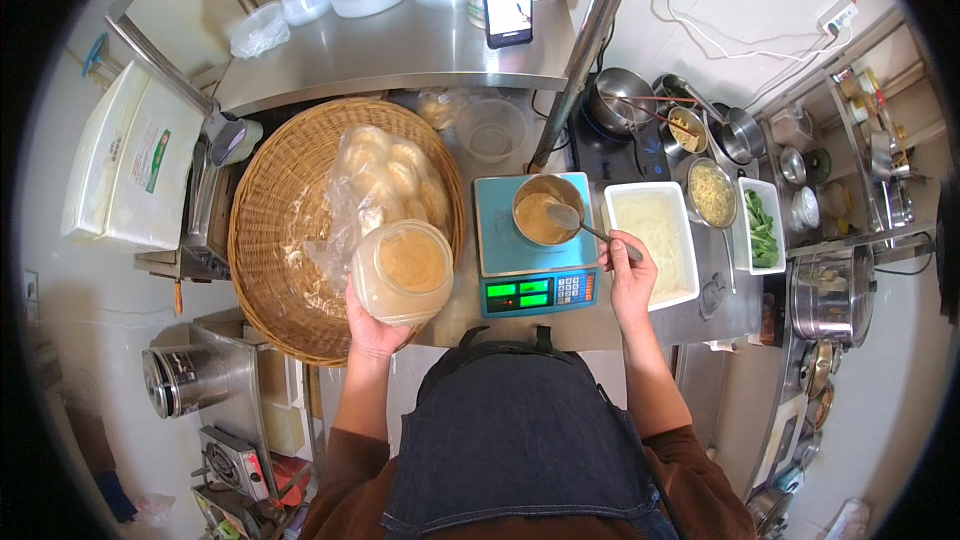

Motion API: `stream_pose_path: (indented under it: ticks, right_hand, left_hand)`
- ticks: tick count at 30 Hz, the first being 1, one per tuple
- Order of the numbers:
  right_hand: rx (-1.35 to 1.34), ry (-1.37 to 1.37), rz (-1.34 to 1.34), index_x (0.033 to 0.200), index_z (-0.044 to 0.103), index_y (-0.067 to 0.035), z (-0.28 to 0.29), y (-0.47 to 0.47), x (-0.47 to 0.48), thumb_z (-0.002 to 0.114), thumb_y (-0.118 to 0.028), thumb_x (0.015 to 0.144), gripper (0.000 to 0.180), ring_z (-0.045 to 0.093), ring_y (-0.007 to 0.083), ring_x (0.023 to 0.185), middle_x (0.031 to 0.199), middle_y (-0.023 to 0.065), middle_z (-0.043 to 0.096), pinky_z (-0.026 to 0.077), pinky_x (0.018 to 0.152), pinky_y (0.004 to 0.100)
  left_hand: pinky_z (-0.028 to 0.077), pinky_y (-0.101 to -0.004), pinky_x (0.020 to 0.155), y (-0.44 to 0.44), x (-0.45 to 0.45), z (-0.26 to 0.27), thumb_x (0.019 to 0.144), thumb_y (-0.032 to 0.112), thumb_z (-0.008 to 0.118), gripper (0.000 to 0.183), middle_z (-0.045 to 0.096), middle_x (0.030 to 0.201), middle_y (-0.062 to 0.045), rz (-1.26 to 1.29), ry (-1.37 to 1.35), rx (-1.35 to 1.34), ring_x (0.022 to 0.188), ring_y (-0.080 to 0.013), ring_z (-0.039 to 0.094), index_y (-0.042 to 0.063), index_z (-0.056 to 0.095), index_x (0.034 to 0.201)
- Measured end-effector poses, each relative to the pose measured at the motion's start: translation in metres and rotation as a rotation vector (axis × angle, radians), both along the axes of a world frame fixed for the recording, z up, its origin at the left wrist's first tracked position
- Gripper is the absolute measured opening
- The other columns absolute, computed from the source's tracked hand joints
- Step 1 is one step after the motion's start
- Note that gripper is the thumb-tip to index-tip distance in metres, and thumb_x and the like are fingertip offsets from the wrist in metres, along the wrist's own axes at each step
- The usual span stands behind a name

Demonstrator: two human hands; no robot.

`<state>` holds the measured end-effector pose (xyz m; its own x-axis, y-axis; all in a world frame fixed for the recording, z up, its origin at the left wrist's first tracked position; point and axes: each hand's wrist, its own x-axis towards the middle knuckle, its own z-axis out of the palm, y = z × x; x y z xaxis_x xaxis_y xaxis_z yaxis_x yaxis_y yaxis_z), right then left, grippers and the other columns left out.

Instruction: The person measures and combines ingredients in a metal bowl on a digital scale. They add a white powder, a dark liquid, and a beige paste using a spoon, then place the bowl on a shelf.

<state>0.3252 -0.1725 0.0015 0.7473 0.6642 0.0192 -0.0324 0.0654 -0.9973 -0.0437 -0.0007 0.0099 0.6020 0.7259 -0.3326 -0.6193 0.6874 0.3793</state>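
Observation:
My left hand [369, 324] grips a translucent plastic jar [361, 270], tilted, with tan powder [412, 261] showing through its round mouth. The jar is over the right side of a round wicker basket [262, 187]. In my right hand [628, 276] is a metal spoon [592, 229], its bowl inside a small steel bowl [577, 199] that also contains tan powder [534, 211]. That bowl stands on the blue platform of a digital scale [517, 259], whose green display is lit. A clear plastic bag of pale, lumpy food [397, 172] lies in the basket.
Right of the scale sits a white tray [611, 195] of pale contents, then a strainer of noodles [711, 191] and a tray of leafy greens [761, 229]. An induction cooker [611, 154] bears a saucepan [621, 94]. A phone [507, 0] leans on the steel shelf [420, 52] above.

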Motion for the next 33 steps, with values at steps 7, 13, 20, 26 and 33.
stream_pose_path:
  ticks: [7,13,20,26,33]
  right_hand:
    - [0.013,0.017,-0.007,0.127,0.07,0.0,-0.0012,0.0006,-0.0001,0.065,-0.011,0.11,0.021,0.065,0.0087,0.08,0.098,0.0067,0.075,0.054,0.073,0.0227]
    - [0.001,0.006,-0.006,0.127,0.071,0.0,-0.0015,0.0013,0.0,0.065,-0.01,0.11,0.021,0.065,0.0088,0.08,0.097,0.0063,0.075,0.054,0.073,0.0228]
    - [0.002,0.02,-0.006,0.126,0.071,0.0,-0.0007,0.0023,-0.001,0.064,-0.009,0.11,0.02,0.065,0.009,0.08,0.097,0.0061,0.075,0.053,0.072,0.0229]
    - [0.01,0.019,-0.015,0.127,0.071,0.0,0.0014,0.001,-0.0002,0.063,-0.008,0.11,0.02,0.066,0.009,0.079,0.098,0.0065,0.075,0.053,0.072,0.0231]
    - [0.011,0.02,-0.016,0.127,0.07,0.0,-0.0015,-0.0017,0.0018,0.064,-0.009,0.11,0.021,0.066,0.0091,0.079,0.098,0.0068,0.075,0.053,0.072,0.0232]
  left_hand:
    - [0.042,-0.0583,0.123,0.0029,0.0026,-0.0034,0.102,0.07,0.047,0.08,0.051,0.164,-0.011,0.01,0.03,-0.016,0.149,-0.0341,0.05,0.016,0.048,0.162]
    - [0.04,-0.0587,0.124,0.005,0.0046,-0.0016,0.105,0.07,0.044,0.08,0.048,0.166,-0.013,0.009,-0.006,-0.03,0.15,-0.0355,0.048,0.015,0.046,0.163]
    - [0.042,-0.0586,0.123,0.0046,0.0065,-0.0005,0.102,0.07,0.048,0.08,0.051,0.164,-0.011,0.01,0.024,-0.016,0.149,-0.0342,0.05,0.016,0.048,0.162]
    - [0.043,-0.0587,0.122,0.0049,0.0058,-0.0026,0.102,0.071,0.048,0.081,0.051,0.164,-0.011,0.015,0.014,-0.053,0.149,-0.0342,0.05,0.016,0.048,0.162]
    - [0.043,-0.0585,0.122,0.0016,0.0062,-0.0023,0.102,0.071,0.048,0.082,0.05,0.165,-0.012,-0.013,-0.012,-0.041,0.149,-0.035,0.05,0.016,0.047,0.162]
